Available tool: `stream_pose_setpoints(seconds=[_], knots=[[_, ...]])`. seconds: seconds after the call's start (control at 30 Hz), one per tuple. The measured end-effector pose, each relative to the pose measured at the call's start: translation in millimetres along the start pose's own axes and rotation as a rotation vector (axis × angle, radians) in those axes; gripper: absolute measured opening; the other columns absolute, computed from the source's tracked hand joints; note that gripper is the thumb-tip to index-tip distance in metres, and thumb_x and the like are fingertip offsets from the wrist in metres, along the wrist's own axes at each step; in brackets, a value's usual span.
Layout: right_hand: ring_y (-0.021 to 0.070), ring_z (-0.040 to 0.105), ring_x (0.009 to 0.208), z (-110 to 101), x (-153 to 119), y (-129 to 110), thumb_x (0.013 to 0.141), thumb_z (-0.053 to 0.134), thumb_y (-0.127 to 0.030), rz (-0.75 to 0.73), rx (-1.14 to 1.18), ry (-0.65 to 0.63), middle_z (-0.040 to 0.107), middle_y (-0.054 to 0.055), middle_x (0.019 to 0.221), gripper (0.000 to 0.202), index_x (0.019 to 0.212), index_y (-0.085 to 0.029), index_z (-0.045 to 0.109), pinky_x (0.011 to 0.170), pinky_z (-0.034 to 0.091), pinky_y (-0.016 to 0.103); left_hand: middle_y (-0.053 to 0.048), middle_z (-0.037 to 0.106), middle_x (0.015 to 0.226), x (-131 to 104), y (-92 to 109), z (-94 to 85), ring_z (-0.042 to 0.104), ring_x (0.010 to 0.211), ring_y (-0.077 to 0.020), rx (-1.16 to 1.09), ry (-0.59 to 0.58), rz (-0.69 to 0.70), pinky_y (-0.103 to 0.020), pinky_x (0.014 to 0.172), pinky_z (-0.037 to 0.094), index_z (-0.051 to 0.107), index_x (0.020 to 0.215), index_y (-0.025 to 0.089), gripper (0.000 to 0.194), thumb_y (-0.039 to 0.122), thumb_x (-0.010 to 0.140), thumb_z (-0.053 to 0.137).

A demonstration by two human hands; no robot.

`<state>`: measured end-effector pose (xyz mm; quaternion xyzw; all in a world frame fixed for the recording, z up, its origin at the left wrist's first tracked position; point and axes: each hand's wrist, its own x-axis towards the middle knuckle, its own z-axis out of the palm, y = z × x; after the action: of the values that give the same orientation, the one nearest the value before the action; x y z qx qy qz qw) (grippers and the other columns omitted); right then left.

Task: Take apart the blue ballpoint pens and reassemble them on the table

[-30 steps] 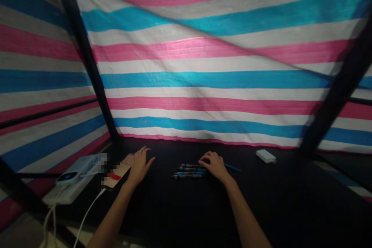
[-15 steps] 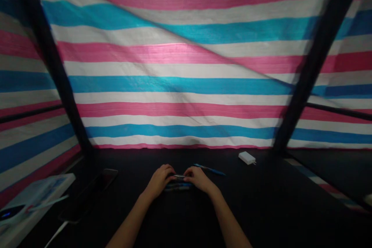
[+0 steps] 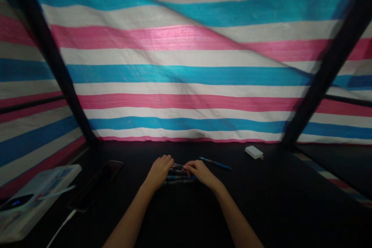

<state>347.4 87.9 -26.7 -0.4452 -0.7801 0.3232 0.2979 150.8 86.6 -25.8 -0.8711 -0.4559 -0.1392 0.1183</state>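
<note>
Both of my hands are at the middle of the black table, fingers curled. My left hand (image 3: 161,171) is closed on the left end of a thin, light-coloured pen (image 3: 178,166). The fingers of my right hand (image 3: 200,172) pinch that pen's other end. Just below and between the hands, several pens (image 3: 178,178) with blue and clear parts lie side by side, partly covered by the fingers. Another blue pen (image 3: 215,163) rests on the table beyond my right hand, apart from the group.
A white charger plug (image 3: 254,152) lies at the back right. On the left are a dark phone (image 3: 97,186) with a white cable (image 3: 61,228), and a pale box (image 3: 65,178) with a dark-screened device (image 3: 17,202) on it. Striped sheeting (image 3: 186,73) and black posts (image 3: 328,66) enclose the table.
My view has tilted down and come slightly closer. The hands sit a little higher against the pens, so more of the pens below them shows. The pen between the hands slants more.
</note>
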Motion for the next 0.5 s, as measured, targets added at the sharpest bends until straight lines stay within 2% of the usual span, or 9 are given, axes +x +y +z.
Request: stream_pose_setpoints(seconds=[0.1, 0.23, 0.3, 0.4, 0.5], knots=[[0.0121, 0.051, 0.060, 2.1, -0.4, -3.3, 0.082, 0.045, -0.030, -0.041, -0.029, 0.046, 0.060, -0.001, 0.062, 0.027, 0.070, -0.016, 0.065, 0.059, 0.035, 0.022, -0.002, 0.053, 0.085, -0.4, -0.4, 1.6, 0.049, 0.080, -0.0166, -0.035, -0.025, -0.038, -0.028, 0.070, 0.035, 0.050, 0.088, 0.018, 0.018, 0.010, 0.087, 0.035], [0.0146, 0.054, 0.072, 2.0, -1.4, -5.0, 0.082, 0.046, -0.032, -0.057, -0.089, 0.143, 0.064, 0.002, 0.076, 0.025, 0.082, -0.018, 0.066, 0.068, 0.037, 0.024, -0.001, 0.054, 0.083, -1.1, -2.6, 2.0, 0.050, 0.077, -0.0156, -0.056, -0.042, -0.072, -0.027, 0.068, 0.035, 0.050, 0.088, 0.018, 0.018, 0.009, 0.087, 0.035], [0.0145, 0.055, 0.071, -1.2, -2.1, -4.4, 0.083, 0.044, -0.035, -0.041, -0.080, 0.115, 0.063, 0.002, 0.072, 0.029, 0.077, -0.017, 0.066, 0.069, 0.037, 0.024, -0.002, 0.054, 0.084, -1.9, -4.2, 0.9, 0.051, 0.077, -0.0163, -0.035, -0.038, -0.088, -0.027, 0.067, 0.036, 0.050, 0.088, 0.018, 0.018, 0.010, 0.087, 0.035], [0.0119, 0.052, 0.057, -7.9, -2.3, -3.0, 0.084, 0.040, -0.034, -0.017, -0.059, 0.067, 0.058, 0.000, 0.057, 0.036, 0.063, -0.016, 0.063, 0.059, 0.036, 0.023, -0.002, 0.055, 0.085, -2.0, -5.3, -1.1, 0.050, 0.079, -0.0172, -0.024, -0.003, -0.071, -0.029, 0.070, 0.035, 0.051, 0.089, 0.017, 0.016, 0.013, 0.089, 0.036], [0.0110, 0.049, 0.053, -12.2, -1.5, -1.5, 0.081, 0.045, -0.032, 0.016, -0.034, 0.132, 0.056, -0.001, 0.053, 0.029, 0.067, -0.015, 0.065, 0.052, 0.033, 0.021, -0.003, 0.056, 0.088, -0.5, -4.1, -2.7, 0.050, 0.084, -0.0177, -0.038, 0.068, 0.029, -0.031, 0.076, 0.034, 0.050, 0.098, 0.018, 0.014, 0.020, 0.089, 0.039]])
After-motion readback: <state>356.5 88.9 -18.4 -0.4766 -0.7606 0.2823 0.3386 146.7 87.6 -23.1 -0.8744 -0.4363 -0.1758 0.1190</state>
